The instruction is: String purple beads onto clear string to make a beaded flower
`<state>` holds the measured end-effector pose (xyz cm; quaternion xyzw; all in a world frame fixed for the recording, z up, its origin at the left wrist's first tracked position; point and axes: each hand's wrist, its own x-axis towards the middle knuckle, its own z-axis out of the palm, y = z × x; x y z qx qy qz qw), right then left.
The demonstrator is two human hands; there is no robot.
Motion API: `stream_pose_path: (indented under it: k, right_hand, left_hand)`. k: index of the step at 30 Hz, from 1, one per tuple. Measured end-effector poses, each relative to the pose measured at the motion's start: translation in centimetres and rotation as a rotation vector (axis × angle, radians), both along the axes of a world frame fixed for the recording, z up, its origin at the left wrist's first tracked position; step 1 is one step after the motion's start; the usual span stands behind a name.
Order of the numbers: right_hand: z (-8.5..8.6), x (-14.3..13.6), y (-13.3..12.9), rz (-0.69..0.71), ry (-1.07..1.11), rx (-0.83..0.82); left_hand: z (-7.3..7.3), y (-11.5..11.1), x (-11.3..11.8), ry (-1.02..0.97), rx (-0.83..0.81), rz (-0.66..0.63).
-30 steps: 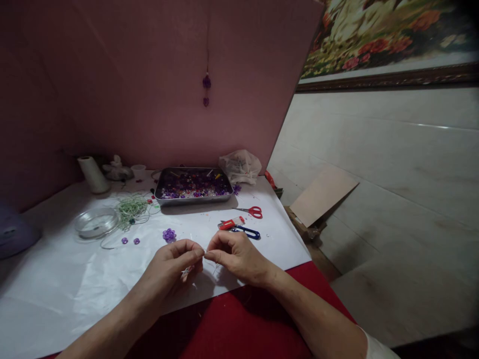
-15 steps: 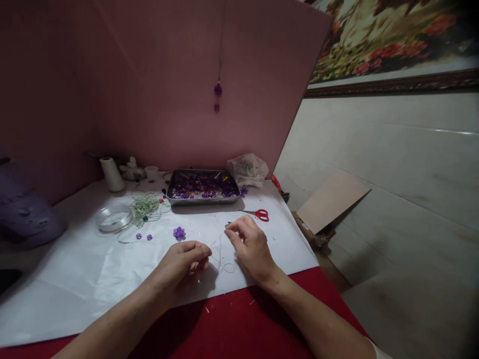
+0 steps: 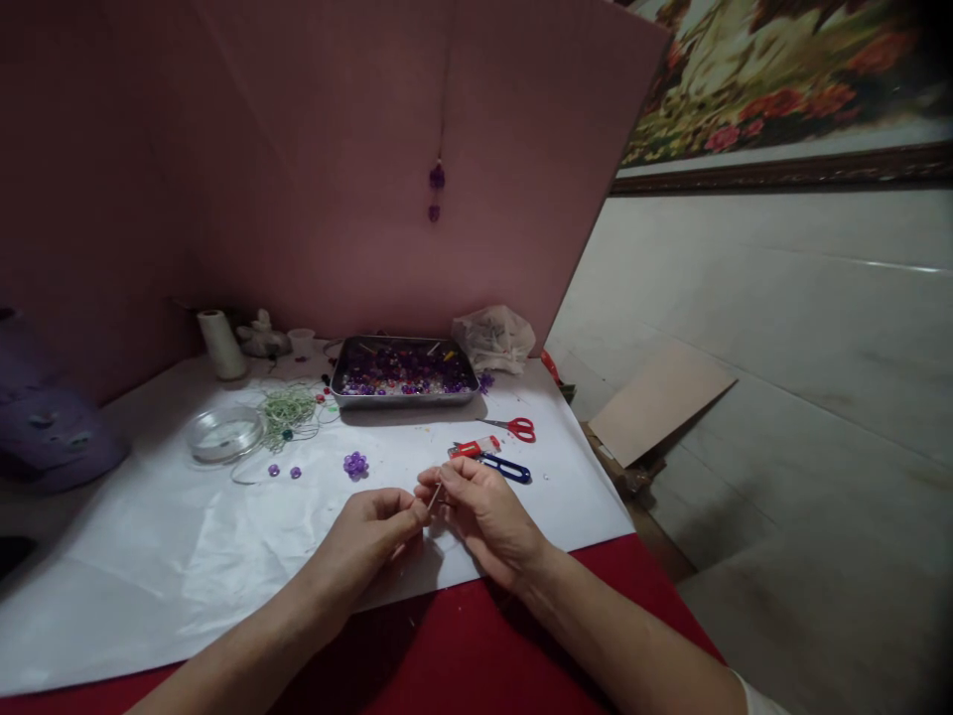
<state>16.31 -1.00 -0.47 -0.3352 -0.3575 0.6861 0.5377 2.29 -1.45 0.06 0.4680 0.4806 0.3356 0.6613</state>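
Observation:
My left hand (image 3: 383, 526) and my right hand (image 3: 487, 511) are close together over the front of the white sheet, fingertips almost meeting. Between their pinched fingers runs a short length of thin pale cord (image 3: 435, 496); its ends are hidden in the fingers. A purple beaded flower (image 3: 355, 465) lies on the sheet beyond my left hand. Just past my right hand are a red lighter (image 3: 476, 447) and a blue-handled cutter (image 3: 510, 468), partly overlapping. Red-handled scissors (image 3: 521, 429) lie slightly farther back.
At the back stands a metal tray (image 3: 406, 401) of purple and coloured beads, beside a clear plastic bag (image 3: 493, 338). A spool of clear line (image 3: 225, 435), tangled green cord (image 3: 289, 409) and a white thread cone (image 3: 221, 346) are at left. The red cloth (image 3: 462, 655) borders the near edge.
My hands have drawn together, the right one lowering and turning its palm inward. The looped strand between them no longer shows as a loop. The lighter and cutter have come into view.

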Motion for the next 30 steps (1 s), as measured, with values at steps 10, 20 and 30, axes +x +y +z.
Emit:
stream_pose_path:
  k: [10,20,30]
  right_hand:
    - [1.0,2.3,2.1,-0.091,0.106,-0.011]
    - [0.3,3.9,3.9,-0.226,0.057,0.044]
    - [0.2,4.9,4.8,-0.302,0.027,0.118]
  left_hand:
    - [-0.4,-0.2,0.2,0.312,0.429,-0.164]
    - [-0.4,-1.2,-0.3,0.711,0.847,-0.352]
    - [0.0,-1.3,0.1,0.942,0.95,-0.436]
